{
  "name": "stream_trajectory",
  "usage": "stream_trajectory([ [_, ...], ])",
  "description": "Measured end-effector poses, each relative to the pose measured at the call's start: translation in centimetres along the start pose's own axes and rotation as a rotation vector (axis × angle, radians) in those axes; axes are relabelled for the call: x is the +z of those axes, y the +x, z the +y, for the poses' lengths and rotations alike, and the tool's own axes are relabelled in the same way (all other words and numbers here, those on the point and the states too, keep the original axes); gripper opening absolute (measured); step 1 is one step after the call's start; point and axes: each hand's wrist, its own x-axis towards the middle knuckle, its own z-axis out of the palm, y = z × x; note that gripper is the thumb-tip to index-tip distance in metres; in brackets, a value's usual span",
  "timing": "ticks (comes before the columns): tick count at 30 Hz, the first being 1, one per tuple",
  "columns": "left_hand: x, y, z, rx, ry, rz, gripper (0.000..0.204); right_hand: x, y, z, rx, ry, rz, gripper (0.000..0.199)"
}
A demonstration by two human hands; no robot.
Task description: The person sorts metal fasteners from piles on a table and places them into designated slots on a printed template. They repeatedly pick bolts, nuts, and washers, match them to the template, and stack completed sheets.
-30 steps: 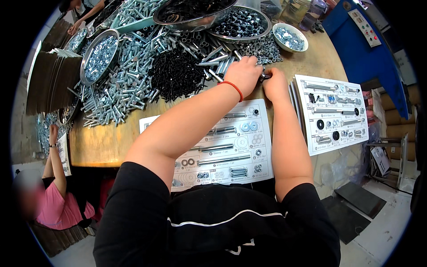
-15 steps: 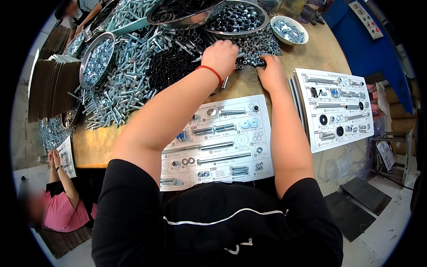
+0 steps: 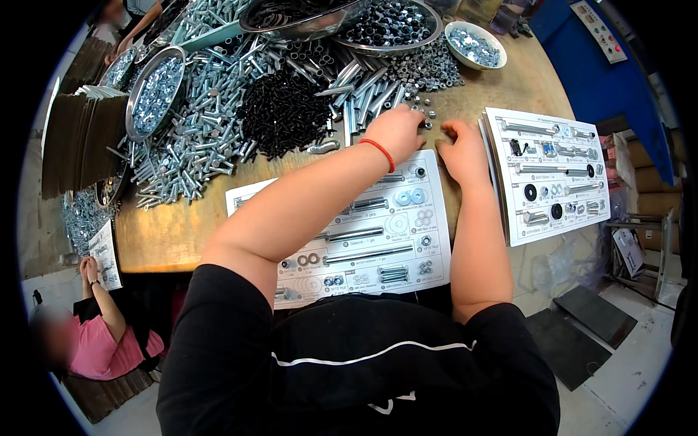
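Note:
My left hand (image 3: 397, 134), with a red cord at the wrist, is at the front edge of the loose hex nuts (image 3: 430, 103). Its fingers curl inward, and what they hold, if anything, is hidden. Just to the right is my right hand (image 3: 465, 151), its fingers bent and a gap showing between forefinger and thumb; nothing shows in it. Under my left forearm lies a printed hardware card (image 3: 372, 236) picturing bolts, sleeves, washers and nuts. Metal sleeves (image 3: 363, 98) lie beyond my left hand.
Black screws (image 3: 285, 115) and silver bolts (image 3: 193, 142) are heaped on the left. Steel bowls (image 3: 435, 33), a white bowl of washers (image 3: 476, 45) and a washer tray (image 3: 155, 94) stand around. A card stack (image 3: 549, 178) sits right. A person in pink (image 3: 109, 338) is at lower left.
Both hands have drawn back toward me from the nut pile, the left also shifting right. More sleeves and nuts now show, and the silver rod-like piece at my left hand is no longer seen there.

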Motion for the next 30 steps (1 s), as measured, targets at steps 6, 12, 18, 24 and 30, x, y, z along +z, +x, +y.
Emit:
stream_trajectory([
  [6,0.0,0.9,1.6,-0.118,-0.026,-0.004,0.025,-0.8,-0.7,-0.6,0.009,0.005,-0.007,0.033],
  [12,0.4,1.8,1.2,-0.194,-0.069,-0.088,0.025,-2.0,-2.3,-0.5,0.066,-0.043,-0.121,0.024],
  [18,-1.0,1.7,0.9,-0.213,-0.068,-0.071,0.023,-2.3,-2.9,-0.5,0.163,0.155,-0.119,0.018],
  [24,0.9,1.4,0.4,0.115,-0.087,-0.012,0.022,-2.3,-4.1,-0.2,-0.007,0.04,-0.133,0.014],
  [30,1.0,1.9,0.3,0.142,0.036,-0.058,0.02,-0.8,0.2,-0.5,0.06,-0.136,0.022,0.017],
])
